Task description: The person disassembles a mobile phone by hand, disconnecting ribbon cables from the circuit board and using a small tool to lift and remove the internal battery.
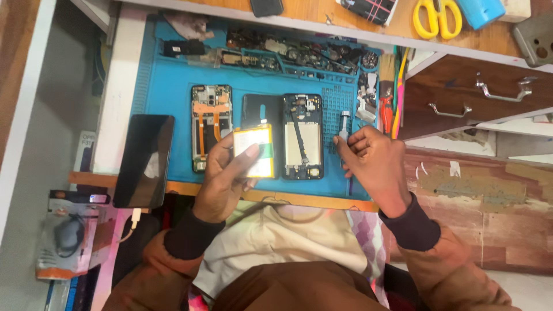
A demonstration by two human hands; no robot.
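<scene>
battery (253,151) gripped flat-on by left hand (222,175) — judged light, puncture-prone; edges preferred | right hand (374,158) loosely curled, nothing held, beside open phone (302,137)

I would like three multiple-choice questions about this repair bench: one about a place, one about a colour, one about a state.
1. Where do the scissors lie?
A. on the wooden shelf above the mat
B. on the mat
C. in a drawer

2. What colour is the mat?
A. red
B. blue
C. white

3. What is the left hand doing?
A. resting empty
B. holding a battery
C. holding the scissors

Answers: 1 A, the yellow handles lie on the wood at top right. 2 B, the mat under the opened phones is blue. 3 B, its fingers grip the flat pale battery above the mat.
</scene>
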